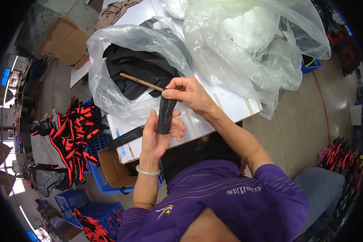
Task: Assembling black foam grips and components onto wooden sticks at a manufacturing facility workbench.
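Note:
Between the thumb and fingers of my right hand (191,94), a slim wooden stick (141,82) and the upper end of a flat black fabric piece (165,117) are pinched together. The stick points up and left over the bag; its other end is hidden at the fabric. Small pale print runs down the black piece. My left hand (156,135) is just under it, palm up and fingers apart, with the lower end lying over the palm and fingers. A clear plastic bag (97,80) holding black fabric pieces (127,64) lies open beyond my hands.
The white table (230,103) also carries large clear plastic bags (246,52). Another black strip (125,138) lies across its near left corner. Below are a cardboard box (113,167) and blue crates (74,201). Red-and-black straps (74,137) are piled at left.

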`<state>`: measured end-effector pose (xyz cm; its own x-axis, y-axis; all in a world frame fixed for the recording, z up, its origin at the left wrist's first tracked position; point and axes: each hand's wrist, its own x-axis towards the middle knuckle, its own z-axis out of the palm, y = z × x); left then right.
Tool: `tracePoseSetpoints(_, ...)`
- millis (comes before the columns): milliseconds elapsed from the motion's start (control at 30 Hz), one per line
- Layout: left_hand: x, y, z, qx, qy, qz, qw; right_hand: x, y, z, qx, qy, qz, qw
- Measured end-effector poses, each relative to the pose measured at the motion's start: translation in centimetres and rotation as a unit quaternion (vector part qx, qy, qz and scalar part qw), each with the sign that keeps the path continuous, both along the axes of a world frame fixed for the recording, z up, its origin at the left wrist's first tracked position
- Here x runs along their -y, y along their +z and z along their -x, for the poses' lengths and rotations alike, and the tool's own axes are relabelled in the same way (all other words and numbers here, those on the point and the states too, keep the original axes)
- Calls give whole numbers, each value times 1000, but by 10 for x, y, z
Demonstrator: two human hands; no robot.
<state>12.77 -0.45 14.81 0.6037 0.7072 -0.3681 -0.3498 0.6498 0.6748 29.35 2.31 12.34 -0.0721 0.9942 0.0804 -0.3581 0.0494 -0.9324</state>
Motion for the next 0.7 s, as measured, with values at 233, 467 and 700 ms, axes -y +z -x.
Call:
tracePoseSetpoints(233,3,-13,35,-201,-211,-148,945,14,-19,-1,100,40,19,994)
tracePoseSetpoints(467,-9,-23,27,-47,-132,1,990,-9,-10,12,165,68,-79,981)
tracePoseSetpoints(700,-42,-27,18,14,86,-35,996,-100,-36,-8,586,-363,-239,683)
